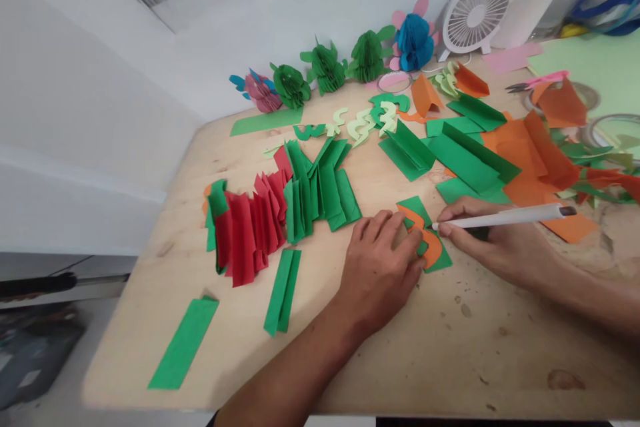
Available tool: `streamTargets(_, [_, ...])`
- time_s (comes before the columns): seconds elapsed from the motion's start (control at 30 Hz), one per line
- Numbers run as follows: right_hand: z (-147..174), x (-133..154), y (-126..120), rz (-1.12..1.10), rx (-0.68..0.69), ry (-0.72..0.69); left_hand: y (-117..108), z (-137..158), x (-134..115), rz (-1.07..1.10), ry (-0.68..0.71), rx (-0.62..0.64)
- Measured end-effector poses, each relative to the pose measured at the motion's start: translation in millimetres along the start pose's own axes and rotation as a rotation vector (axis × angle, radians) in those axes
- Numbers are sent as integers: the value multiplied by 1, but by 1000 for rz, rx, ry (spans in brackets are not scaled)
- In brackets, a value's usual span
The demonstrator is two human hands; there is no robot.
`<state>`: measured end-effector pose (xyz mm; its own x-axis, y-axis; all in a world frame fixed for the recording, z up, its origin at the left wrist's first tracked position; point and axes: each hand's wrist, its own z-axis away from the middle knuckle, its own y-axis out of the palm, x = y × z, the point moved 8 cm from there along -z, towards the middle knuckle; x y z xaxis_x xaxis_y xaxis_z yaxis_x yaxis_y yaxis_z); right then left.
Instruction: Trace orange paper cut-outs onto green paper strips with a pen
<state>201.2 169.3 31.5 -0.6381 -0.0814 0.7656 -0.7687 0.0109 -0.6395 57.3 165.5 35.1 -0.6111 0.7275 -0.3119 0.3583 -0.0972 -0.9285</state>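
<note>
My left hand (383, 267) lies over an orange paper cutout (433, 250) with a wavy edge, its fingers spread and pressing it down. Beneath the cutout is a piece of green paper (440, 263), its corners showing around the orange shape. A white pen (505, 216) with a dark end is pinched in my right hand (493, 230). Its tip touches the edge of the cutout or the green paper beside it; I cannot tell which. Left of my hands stand folded green papers (325, 190) and folded red papers (243, 233).
Folded green (470, 163) and orange papers (550, 153) lie at the right. Wavy pale green cutouts (361, 127) lie farther back. Paper figures (327, 67) and a white fan (475, 13) line the wall. Pink-handled scissors (545, 79) rest at back right. Green strips (184, 344) lie front left.
</note>
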Motion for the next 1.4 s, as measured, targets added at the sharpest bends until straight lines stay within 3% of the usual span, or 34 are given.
streamTargets(1.4, [4, 5, 1, 14, 16, -68, -1, -1, 0, 22, 9, -12])
